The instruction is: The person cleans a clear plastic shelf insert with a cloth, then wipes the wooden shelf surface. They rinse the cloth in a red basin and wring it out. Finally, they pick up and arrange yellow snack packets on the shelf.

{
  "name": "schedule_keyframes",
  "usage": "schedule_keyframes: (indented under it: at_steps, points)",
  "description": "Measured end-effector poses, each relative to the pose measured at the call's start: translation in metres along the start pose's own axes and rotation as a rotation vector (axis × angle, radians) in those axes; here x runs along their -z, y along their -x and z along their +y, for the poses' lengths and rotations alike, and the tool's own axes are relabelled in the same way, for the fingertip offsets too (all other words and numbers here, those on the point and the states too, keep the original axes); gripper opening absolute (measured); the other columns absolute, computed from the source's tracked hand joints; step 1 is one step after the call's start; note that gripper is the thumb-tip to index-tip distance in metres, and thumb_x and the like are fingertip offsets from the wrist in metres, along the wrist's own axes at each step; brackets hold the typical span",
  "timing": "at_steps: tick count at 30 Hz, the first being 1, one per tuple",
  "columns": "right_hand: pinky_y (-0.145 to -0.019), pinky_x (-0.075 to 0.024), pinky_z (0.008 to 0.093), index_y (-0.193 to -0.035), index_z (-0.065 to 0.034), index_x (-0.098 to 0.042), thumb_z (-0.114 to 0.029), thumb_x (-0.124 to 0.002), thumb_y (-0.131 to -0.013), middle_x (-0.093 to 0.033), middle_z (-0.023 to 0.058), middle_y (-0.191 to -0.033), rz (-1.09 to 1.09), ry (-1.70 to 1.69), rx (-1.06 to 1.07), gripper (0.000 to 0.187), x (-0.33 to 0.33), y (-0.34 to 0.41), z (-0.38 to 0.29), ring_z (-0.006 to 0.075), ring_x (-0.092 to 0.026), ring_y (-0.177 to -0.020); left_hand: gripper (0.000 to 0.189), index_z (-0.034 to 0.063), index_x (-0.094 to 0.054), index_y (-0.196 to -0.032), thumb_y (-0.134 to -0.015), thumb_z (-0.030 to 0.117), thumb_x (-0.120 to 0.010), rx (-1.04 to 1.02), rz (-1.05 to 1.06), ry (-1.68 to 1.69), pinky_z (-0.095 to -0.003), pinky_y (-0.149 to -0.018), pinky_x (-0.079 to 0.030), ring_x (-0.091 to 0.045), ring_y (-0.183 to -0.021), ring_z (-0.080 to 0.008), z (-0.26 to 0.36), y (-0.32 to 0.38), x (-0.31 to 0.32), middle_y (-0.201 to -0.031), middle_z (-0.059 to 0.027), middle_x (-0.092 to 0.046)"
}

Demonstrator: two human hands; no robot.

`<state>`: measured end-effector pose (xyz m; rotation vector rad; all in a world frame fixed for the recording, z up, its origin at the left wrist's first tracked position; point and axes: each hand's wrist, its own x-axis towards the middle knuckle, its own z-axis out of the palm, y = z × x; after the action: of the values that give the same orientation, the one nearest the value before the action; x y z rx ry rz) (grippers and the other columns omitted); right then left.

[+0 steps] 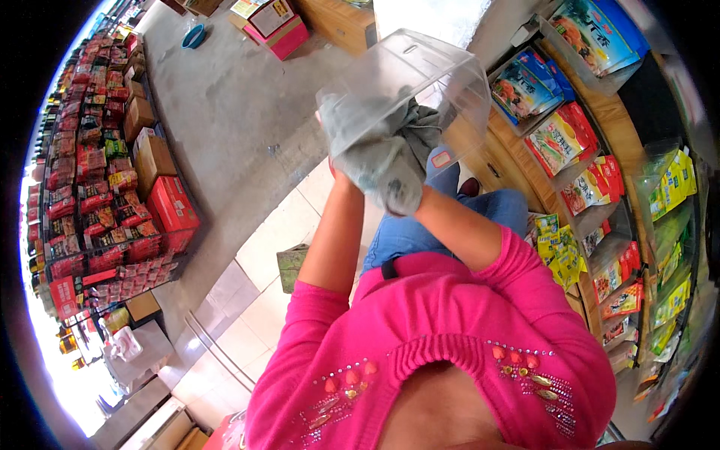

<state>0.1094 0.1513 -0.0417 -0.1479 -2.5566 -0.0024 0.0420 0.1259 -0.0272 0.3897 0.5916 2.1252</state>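
A clear plastic box (469, 73) is held up in front of me, tilted, with a small red-edged label on one side. My left hand (333, 169) grips its left side, mostly hidden behind the box and cloth. A grey cloth (371, 163) with dark stains lies bunched against the plastic. It wraps over my right hand (422, 201), so only the part by the wrist shows and the fingers are covered. Part of the cloth appears through the clear wall.
On my right, wooden shelving (624, 118) holds seasoning packets (562, 138) in clear bins. Yellow packets (557, 247) lie beside my leg. A rack of red packets (95, 197) stands left. Boxes (278, 34) and a blue basin (193, 36) sit on the floor.
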Motion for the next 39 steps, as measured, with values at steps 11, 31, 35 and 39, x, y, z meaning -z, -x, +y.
schedule_keyframes:
  at_steps: [11,31,35,39]
  points:
    - [-0.069,-0.0472,0.041,-0.099,-0.0052,-0.056,-0.02,-0.051,-0.08,-0.056,0.0128,-0.095,0.038,-0.623,-0.262,0.025,0.011,-0.023,0.061,0.0248,-0.056,-0.086,0.063,0.0029,-0.053,-0.118,-0.088,0.056,-0.037,0.45,0.194,0.04,-0.0432,-0.095,-0.041,-0.055,-0.104,-0.0308,0.02,-0.012,-0.033,-0.114,-0.0159,-0.058]
    - [-0.067,-0.0437,0.0323,-0.092,-0.0057,-0.053,-0.017,-0.047,-0.086,-0.051,0.0057,-0.079,0.163,-0.347,0.029,0.014,0.059,-0.002,0.031,0.0178,-0.051,-0.073,0.061,0.0019,-0.056,-0.106,-0.077,0.054,-0.046,0.117,0.45,0.066,-0.0404,-0.076,-0.049,-0.06,-0.081,-0.0287,0.017,-0.031,0.0,-0.091,-0.0135,-0.061]
    - [-0.078,-0.0454,0.0373,-0.102,-0.0035,-0.052,-0.03,-0.044,-0.092,-0.054,0.0095,-0.089,-0.269,1.491,0.446,0.029,0.072,-0.018,0.033,0.0218,-0.056,-0.087,0.053,0.0033,-0.056,-0.103,-0.08,0.049,-0.046,0.061,0.445,0.061,-0.0381,-0.072,-0.05,-0.06,-0.077,-0.0253,0.008,-0.032,0.001,-0.087,-0.011,-0.06]
    - [-0.1,-0.0381,0.0459,-0.119,-0.0031,-0.043,-0.047,-0.041,-0.091,-0.05,0.016,-0.116,-0.441,3.16,1.656,0.052,0.105,-0.048,0.036,0.031,-0.046,-0.117,0.05,0.003,-0.05,-0.116,-0.087,0.043,-0.041,-0.023,0.385,0.006,-0.0368,-0.088,-0.045,-0.058,-0.098,-0.0246,-0.005,-0.014,-0.012,-0.107,-0.0109,-0.059]
